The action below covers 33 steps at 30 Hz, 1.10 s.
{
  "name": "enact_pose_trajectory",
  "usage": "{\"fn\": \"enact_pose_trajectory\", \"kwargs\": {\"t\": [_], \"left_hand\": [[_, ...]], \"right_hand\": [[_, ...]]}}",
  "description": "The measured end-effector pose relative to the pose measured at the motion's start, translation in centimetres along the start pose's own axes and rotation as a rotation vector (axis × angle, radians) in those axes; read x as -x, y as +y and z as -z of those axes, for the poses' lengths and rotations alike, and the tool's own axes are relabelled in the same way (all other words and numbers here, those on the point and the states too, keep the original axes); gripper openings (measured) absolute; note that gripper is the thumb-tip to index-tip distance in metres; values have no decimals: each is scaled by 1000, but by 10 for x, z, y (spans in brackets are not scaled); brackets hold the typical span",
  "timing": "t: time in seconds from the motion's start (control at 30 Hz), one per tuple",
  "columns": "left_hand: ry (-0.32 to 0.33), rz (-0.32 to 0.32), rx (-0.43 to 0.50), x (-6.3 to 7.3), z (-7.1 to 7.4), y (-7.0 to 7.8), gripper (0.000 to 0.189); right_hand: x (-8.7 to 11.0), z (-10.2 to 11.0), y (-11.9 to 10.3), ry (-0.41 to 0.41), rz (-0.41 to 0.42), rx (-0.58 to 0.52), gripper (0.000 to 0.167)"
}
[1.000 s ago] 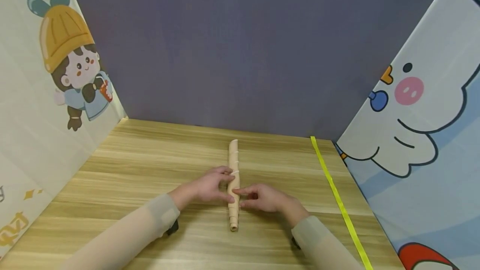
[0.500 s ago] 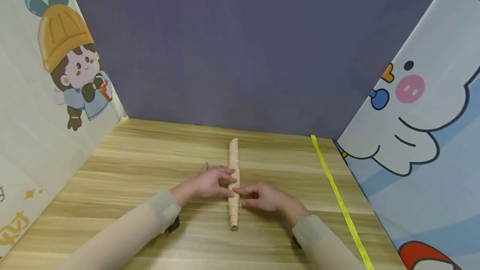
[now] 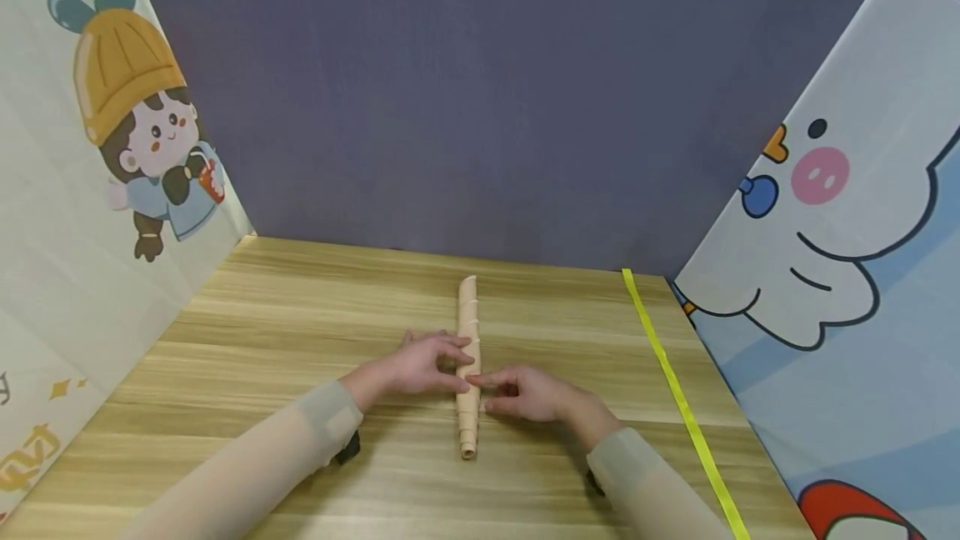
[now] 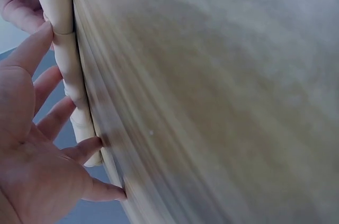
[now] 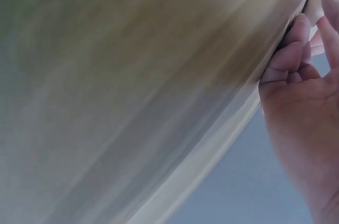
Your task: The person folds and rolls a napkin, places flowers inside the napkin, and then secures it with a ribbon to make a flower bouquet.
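A beige rolled-up sheet (image 3: 468, 419) with slanting overlapped edges lies lengthwise on the wooden table, its coiled end toward me. My left hand (image 3: 420, 363) is at its left side, fingers spread and fairly straight, with the thumb and some fingertips touching the roll. In the left wrist view, the little finger of this left hand (image 4: 42, 166) reaches down to the tabletop. My right hand (image 3: 532, 394) is on the other side; its index fingertip rests on the roll, while the thumb sits just right of it. Its remaining fingers bend inward in the right wrist view (image 5: 302, 97).
A yellow strip (image 3: 682, 402) runs along the right part of the wooden table (image 3: 315, 298). A dark panel (image 3: 465, 90) stands behind, with cartoon-printed panels on both sides.
My left hand has shifted slightly away from me along the roll, its fingers a little more spread. The right hand and the roll stay nearly in place.
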<state>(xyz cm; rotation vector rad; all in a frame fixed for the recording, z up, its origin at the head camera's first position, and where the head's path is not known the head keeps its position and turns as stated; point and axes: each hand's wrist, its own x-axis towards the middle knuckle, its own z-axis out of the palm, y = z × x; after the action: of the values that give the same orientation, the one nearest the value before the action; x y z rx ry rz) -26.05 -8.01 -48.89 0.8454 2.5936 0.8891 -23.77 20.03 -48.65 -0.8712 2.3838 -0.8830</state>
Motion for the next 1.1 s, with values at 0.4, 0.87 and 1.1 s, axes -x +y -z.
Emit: {"fn": "enact_pose_trajectory", "kwargs": {"t": [0.4, 0.87, 1.1], "left_hand": [[14, -25, -2, -1, 0, 2, 52], [-2, -17, 7, 1, -3, 2, 51], [4, -14, 3, 0, -1, 0, 52]], "right_hand": [[25, 15, 16, 134, -42, -58, 32], [98, 89, 78, 370, -148, 58, 31], [141, 118, 104, 453, -265, 84, 36]]}}
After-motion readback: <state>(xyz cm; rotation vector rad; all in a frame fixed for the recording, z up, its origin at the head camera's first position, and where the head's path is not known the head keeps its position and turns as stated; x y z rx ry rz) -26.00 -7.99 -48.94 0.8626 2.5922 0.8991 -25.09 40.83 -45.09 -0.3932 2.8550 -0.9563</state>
